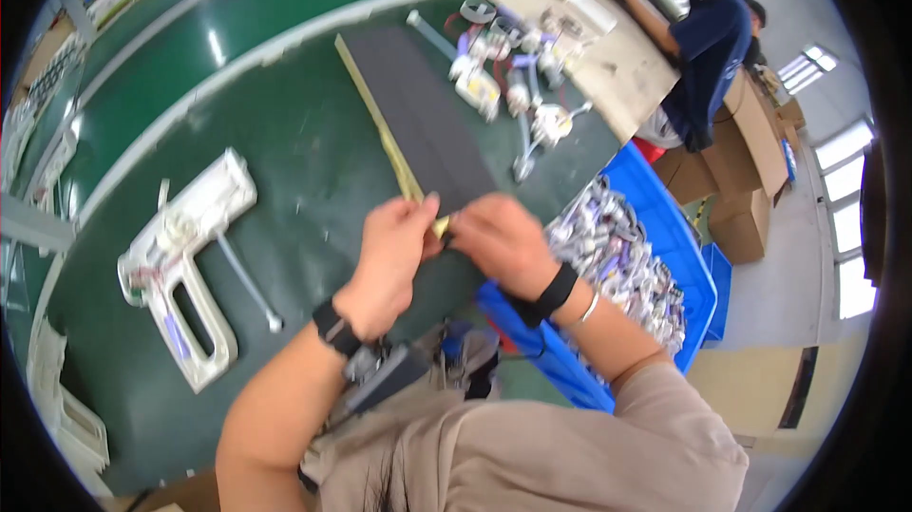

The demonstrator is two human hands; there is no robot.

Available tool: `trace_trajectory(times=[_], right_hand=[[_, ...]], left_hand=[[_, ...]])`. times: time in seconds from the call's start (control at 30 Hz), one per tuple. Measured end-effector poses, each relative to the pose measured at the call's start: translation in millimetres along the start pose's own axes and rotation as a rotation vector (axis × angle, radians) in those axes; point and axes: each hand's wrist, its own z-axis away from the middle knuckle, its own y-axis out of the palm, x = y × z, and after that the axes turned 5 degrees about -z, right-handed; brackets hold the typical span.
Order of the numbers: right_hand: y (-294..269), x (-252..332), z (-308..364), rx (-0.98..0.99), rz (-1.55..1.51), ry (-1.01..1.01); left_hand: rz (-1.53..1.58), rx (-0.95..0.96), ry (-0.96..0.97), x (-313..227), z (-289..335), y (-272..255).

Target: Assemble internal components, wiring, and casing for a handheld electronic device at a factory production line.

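Note:
A long dark grey foam-like sheet lies slanted across the green table, with a yellow backing showing along its left edge. At its near end my left hand is closed, thumb and fingers pinching the yellow backing. Close beside it, my right hand is also closed, its fingertips pinched at the same near corner, where a small dark bit shows. My fingers hide most of what lies between them. Left of the hands rests a white plastic housing with a looped handle and parts inside.
A grey tube lies by the housing. Several white and purple pump-like assemblies are heaped at the far right. A blue bin full of small parts stands at the table's right edge. A person in a dark shirt works beyond.

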Motion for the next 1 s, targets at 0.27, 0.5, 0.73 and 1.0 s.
trace_trajectory(times=[0.27,0.5,0.73,1.0], right_hand=[[5,14,10,-0.365,-0.478,0.495],[-48,32,-16,-0.25,-0.107,0.576],[-16,87,-145,0.051,-0.427,-0.101],[170,108,-234,0.406,-0.463,-0.17]], left_hand=[[-0.066,-0.109,-0.08,0,11,-4],[-0.248,-0.126,0.455,14,50,-23],[-0.946,-0.601,0.768,-6,170,-138],[-1.621,-0.684,0.441,15,200,-190]])
